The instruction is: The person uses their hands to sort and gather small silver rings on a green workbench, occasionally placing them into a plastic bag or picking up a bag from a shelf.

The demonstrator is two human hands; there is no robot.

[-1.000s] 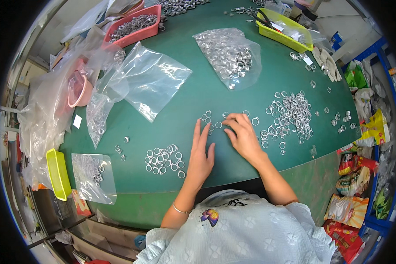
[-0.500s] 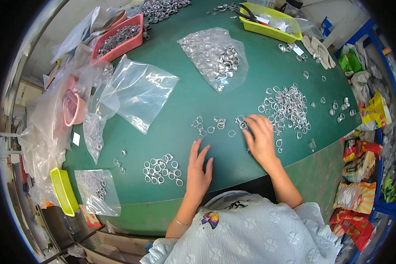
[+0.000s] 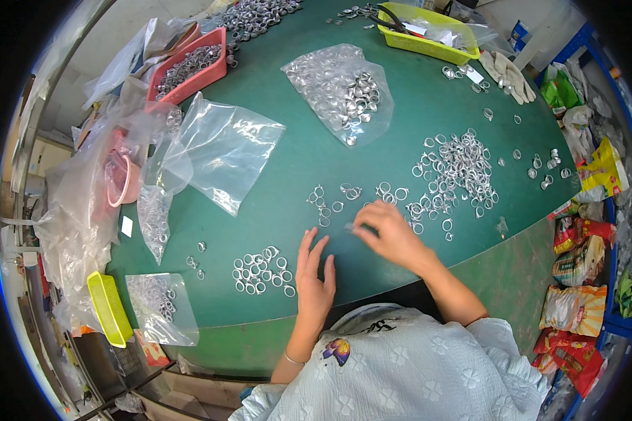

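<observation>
My right hand is over the middle of the green table, its thumb and forefinger pinched together. A small blurred silver ring shows at those fingertips. My left hand rests at the table's near side, fingers spread and nothing in them. Just beyond its fingertips lie a few loose rings. More loose rings lie just past my right hand, and a large heap of silver rings spreads to its right. Left of my left hand sits a small flat group of rings.
Clear bags with metal pieces lie on the green table, next to an unfilled-looking plastic bag. A red tray of metal pieces and a yellow basket stand far off. Another yellow basket is at the left edge.
My right hand has moved left and nearer, away from the heap, and its fingers have closed into a pinch. My left hand has hardly moved.
</observation>
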